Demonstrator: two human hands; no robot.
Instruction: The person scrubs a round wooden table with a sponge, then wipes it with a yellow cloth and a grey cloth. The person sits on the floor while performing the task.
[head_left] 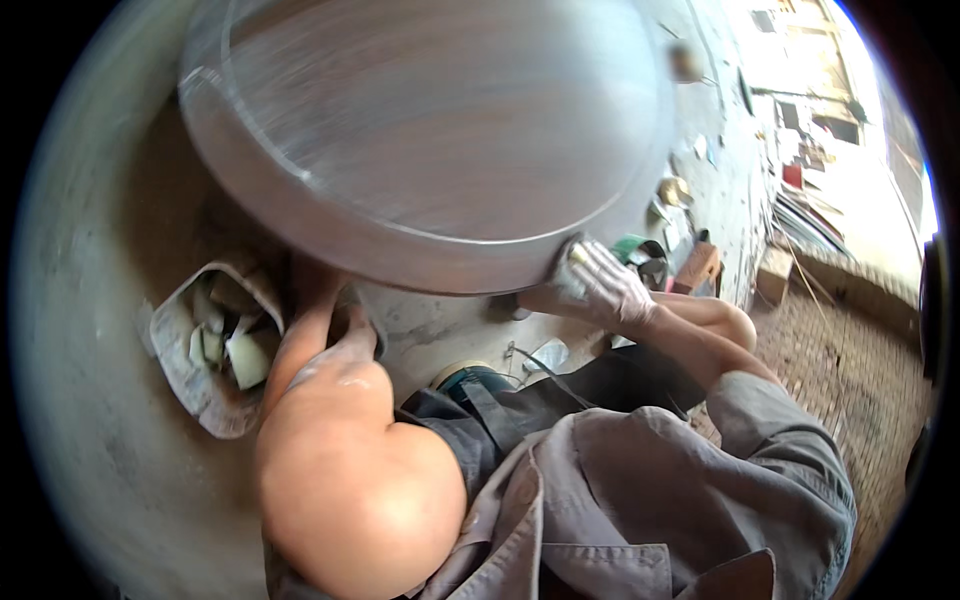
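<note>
A large, round, grey-brown disc-shaped piece (450, 120) with a broad rounded rim fills the upper middle. Its flat face is streaked with motion blur. My right hand (612, 290), coated in pale dust, is against the rim's near right side. The fingers are closed on a small grey and pale-yellow pad (575, 257), mostly covered by the hand. My left hand does not show; what seems to be my left forearm (293, 360) runs beside my bent left knee (360, 480) toward the shadow beneath the disc, where the rim hides its end.
At left stands a dusty white bucket (185, 365) with pale scraps inside. Beyond my right hand lie a green container (630, 245), a reddish-brown block (698, 265) and small debris. A wooden block (773, 275) stands by the woven mat (850, 380) at right.
</note>
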